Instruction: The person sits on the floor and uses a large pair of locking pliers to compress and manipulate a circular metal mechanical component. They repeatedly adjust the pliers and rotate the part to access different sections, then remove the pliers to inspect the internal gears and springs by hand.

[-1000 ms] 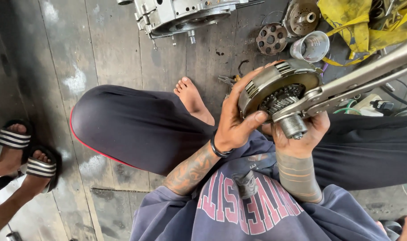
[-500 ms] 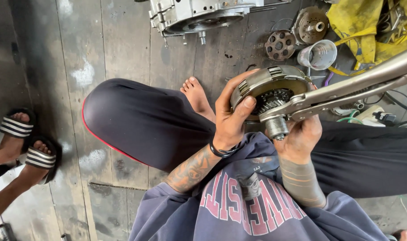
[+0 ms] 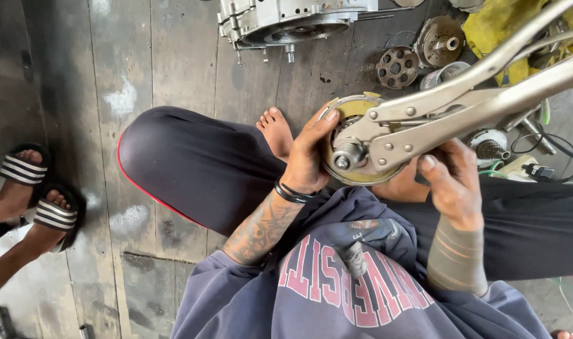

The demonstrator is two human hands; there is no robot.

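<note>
Steel and brass fill your grip: your left hand is wrapped around the left rim of a round, brass-coloured clutch drum, thumb over the top edge and fingers curled under it, holding it above your lap. Your right hand is half closed at the drum's lower right edge, fingers bent against it and just under the long silver locking pliers. The pliers' head is clamped on the hub at the drum's centre, and their long axis runs from there up and to the right, with both handles pointing toward the top right corner, away from you. The drum's flat face is turned up toward you.

Beyond your crossed legs in dark trousers, a bare foot rests on the grey plank floor. Further out lie a grey metal engine casing, a small perforated round plate and a yellow cloth. At the left edge, another person's feet wear black-and-white striped sandals.
</note>
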